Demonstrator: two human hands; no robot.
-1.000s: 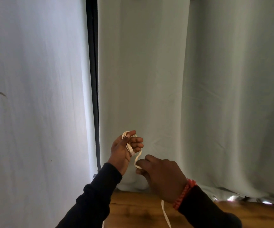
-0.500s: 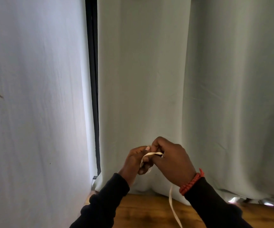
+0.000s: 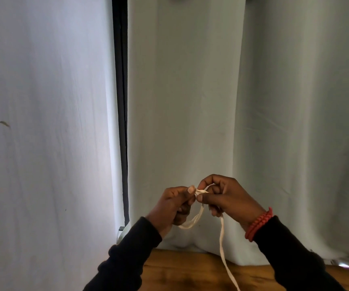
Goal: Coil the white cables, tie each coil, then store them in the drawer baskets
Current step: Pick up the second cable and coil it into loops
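— Where was the white cable [image 3: 222,232] in relation to you at that point?

— Right between my hands, held up in front of the pale curtain [image 3: 190,101] and above the wooden counter [image 3: 190,271]. My left hand [image 3: 173,204] had thumb and fingers curled around the small bundle of loops, pinching its top. My right hand [image 3: 224,198] was pinching the same top from the other side, so the two sets of fingertips nearly met over the cable.

— And which way did the thing run?

— The loops [image 3: 190,222] hung down from the pinch and curved back under my left palm, so the coil's long axis was roughly vertical. The free tail dropped from under my right hand, straight down and a little to the right, past the counter edge and out of sight at the bottom.

— So which hand was nearer to the loose length?

— The right. The tail passed through its curled fingers, while the left only held the bundle. I judged the next wrap would have to come from the right, feeding tail upward around the loops, with the left keeping them steady. The drawer baskets weren't visible.
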